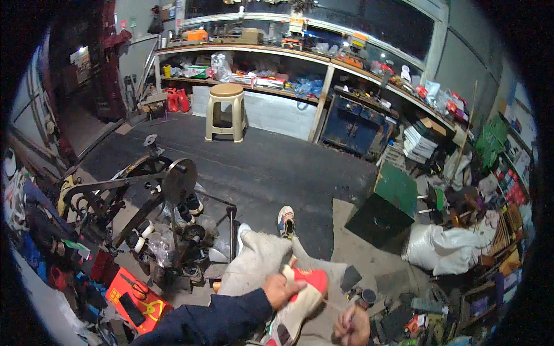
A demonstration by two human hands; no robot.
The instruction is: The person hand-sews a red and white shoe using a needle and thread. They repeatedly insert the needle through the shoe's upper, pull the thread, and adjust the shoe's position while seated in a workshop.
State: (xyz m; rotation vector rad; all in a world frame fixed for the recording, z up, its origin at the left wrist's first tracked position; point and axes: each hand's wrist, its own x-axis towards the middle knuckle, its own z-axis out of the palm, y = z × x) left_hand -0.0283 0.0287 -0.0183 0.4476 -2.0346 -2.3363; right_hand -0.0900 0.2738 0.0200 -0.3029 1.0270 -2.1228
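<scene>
A beige shoe [297, 314] with a bright red patch on its upper end lies across my lap. My left hand [279, 290] is closed around its side, the thumb pressing near the red patch. To the right of the shoe, my right hand [352, 324] is held low with its fingers pinched together. A thin, thread-like line seems to run from the shoe toward that hand, but what the fingers hold is too small to make out. Under the shoe, a pale grey cloth [257, 256] covers my legs.
A black sewing machine [179, 179] with a wheel stands at left. Scissors [136, 286] lie on a red sheet [118, 282]. At right are a green box [386, 202], a white sack [441, 248] and scattered tools. A stool [226, 92] stands before the cluttered shelves [277, 51].
</scene>
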